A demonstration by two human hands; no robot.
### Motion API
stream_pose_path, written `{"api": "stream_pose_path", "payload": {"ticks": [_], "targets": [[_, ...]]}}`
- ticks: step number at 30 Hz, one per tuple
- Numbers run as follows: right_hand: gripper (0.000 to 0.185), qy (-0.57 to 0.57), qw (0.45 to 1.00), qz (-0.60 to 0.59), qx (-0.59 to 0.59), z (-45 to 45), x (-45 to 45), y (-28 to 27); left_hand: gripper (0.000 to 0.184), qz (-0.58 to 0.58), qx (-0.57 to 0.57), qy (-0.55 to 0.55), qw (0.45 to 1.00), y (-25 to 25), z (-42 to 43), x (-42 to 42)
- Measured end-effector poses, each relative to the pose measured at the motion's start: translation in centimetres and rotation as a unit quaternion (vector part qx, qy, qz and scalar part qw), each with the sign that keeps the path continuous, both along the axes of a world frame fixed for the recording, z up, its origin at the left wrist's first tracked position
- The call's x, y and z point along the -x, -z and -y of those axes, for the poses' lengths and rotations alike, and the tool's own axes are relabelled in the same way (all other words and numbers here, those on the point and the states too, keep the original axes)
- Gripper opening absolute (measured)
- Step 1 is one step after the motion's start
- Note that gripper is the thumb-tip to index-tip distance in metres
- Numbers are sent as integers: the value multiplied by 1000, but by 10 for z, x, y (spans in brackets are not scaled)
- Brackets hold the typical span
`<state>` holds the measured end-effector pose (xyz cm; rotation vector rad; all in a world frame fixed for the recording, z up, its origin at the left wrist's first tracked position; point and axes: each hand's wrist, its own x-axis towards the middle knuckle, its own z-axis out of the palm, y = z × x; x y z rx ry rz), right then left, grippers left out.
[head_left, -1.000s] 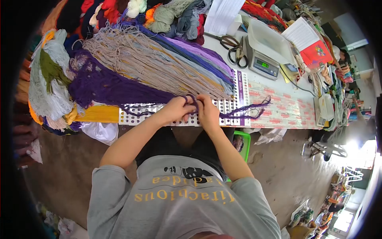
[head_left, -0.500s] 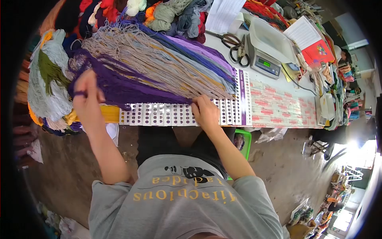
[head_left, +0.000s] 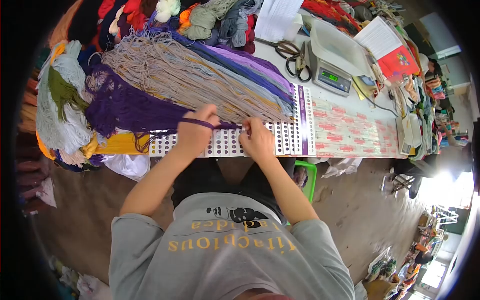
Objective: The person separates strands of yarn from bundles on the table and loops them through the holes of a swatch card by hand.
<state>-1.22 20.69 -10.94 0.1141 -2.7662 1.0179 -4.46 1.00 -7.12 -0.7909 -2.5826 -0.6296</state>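
Along the front edge of the tabletop (head_left: 382, 102), right of centre in the frame, we have open room on the taped strip (head_left: 355, 131), and beyond that edge the floor (head_left: 345, 185) shows below. The left side is tighter: the purple yarn (head_left: 135, 107) spreads from left of centre toward the middle, close against the multicoloured strands (head_left: 200, 82) above it, its lower fringe reaching over the perforated card (head_left: 281, 142).

At mid-frame our left hand (head_left: 197, 131) has a purple strand lying across its back; its fingers curl and blur there, so we cannot tell whether that grip pinches anything. Our right hand (head_left: 258, 139), just beside it over the card, has its grip pressed together, thumb and fingertips pinching the narrow end of the purple yarn. Those fingertips partly cover the strand's end. The skeins (head_left: 205, 22) at the top are cut off by the frame, the far corners fall into dark vignette, and the digits on the scale (head_left: 331, 81) are too small for us to trust.

The pale tray (head_left: 340, 47) sits on that scale, right of the scissors (head_left: 298, 69). Below the front edge, a green basket (head_left: 311, 182) holds something dark, mostly hidden by our right forearm. A whitish container (head_left: 411, 132) stands at the tabletop's right end, its contents unclear.
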Motion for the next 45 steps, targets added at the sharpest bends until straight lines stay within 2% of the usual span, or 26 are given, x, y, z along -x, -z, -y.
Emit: {"api": "stream_pose_path", "payload": {"ticks": [1, 3, 5, 7, 11, 14, 17, 21, 22, 26, 27, 28, 29, 30, 31, 33, 35, 36, 38, 39, 40, 42, 43, 44, 45], "targets": [[27, -9, 1000, -1, -6, 1, -1, -7, 7, -31, 4, -3, 999, -10, 11, 2], [31, -22, 998, -37, -44, 6, 0, -8, 9, -35, 21, -26, 999, -8, 18, 1], [32, -21, 999, -21, -44, 8, 2, -5, 10, -24, 23, -44, 998, -2, 7, 1], [31, -20, 999, -39, -26, 5, 1, -4, 16, -20, 30, -6, 999, 8, -14, -1], [30, -13, 998, -40, -43, 4, 4, -6, 10, -45, 29, 66, 996, 23, -22, 3], [29, -6, 999, -21, -40, 6, -1, -4, 10, -53, 62, 71, 994, 13, -10, 1], [29, -5, 1000, 25, 3, 3, 1, -9, 11, -74, 39, 24, 996, 13, -16, -1], [29, 8, 999, 36, 17, 2, 1, -3, 9, 6, 117, 43, 992, 25, -30, 0], [28, 12, 999, 46, 13, 4, 1, -5, 8, -20, 84, 35, 996, 24, -28, 4], [27, 9, 998, 54, 25, 6, -1, -10, 8, -16, 174, -116, 978, 1, 39, 44], [26, 2, 999, 47, 23, 6, -1, -11, 8, -12, 201, -176, 963, -27, 63, 49], [26, -1, 999, 45, 28, 6, -1, -12, 7, -92, 194, -183, 959, -37, 96, 65], [26, -4, 999, 44, 17, 6, -1, -13, 6, -116, 193, -247, 942, -46, 124, 73], [26, -8, 999, 44, 5, 6, -1, -14, 7, -116, 255, -264, 923, -62, 156, 81], [26, -12, 999, 39, 8, 6, -1, -13, 8, -181, 217, -281, 917, -56, 195, 99], [25, -15, 999, 39, 8, 5, -1, -11, 11, -149, 237, -385, 879, -85, 232, 112], [25, -17, 999, 38, 6, 5, -2, -12, 16, -109, 220, -384, 890, -95, 277, 129], [25, -19, 999, 34, 10, 5, -2, -12, 19, -63, 237, -408, 879, -114, 271, 122], [25, -19, 999, 46, 15, 5, -3, -16, 39, 12, 245, -437, 866, -131, 268, 118], [25, -17, 999, 42, 14, 3, -2, -17, 42, -21, 243, -423, 873, -129, 264, 117], [25, -14, 996, 70, 61, 1, -1, -15, 46, -54, 243, -407, 879, -130, 251, 109], [26, -13, 978, 131, 162, -8, 7, -4, 34, -55, 145, -326, 933, -131, 203, 87], [26, 8, 979, 124, 164, -9, 8, -6, 35, 37, 166, -324, 931, -152, 177, 89], [26, -10, 976, 74, 205, -6, 10, -9, 37, 64, 73, -201, 975, -132, 144, 55], [27, -29, 970, 23, 239, -1, 13, -12, 37, 165, 17, -139, 976, -139, 111, 36]]}}
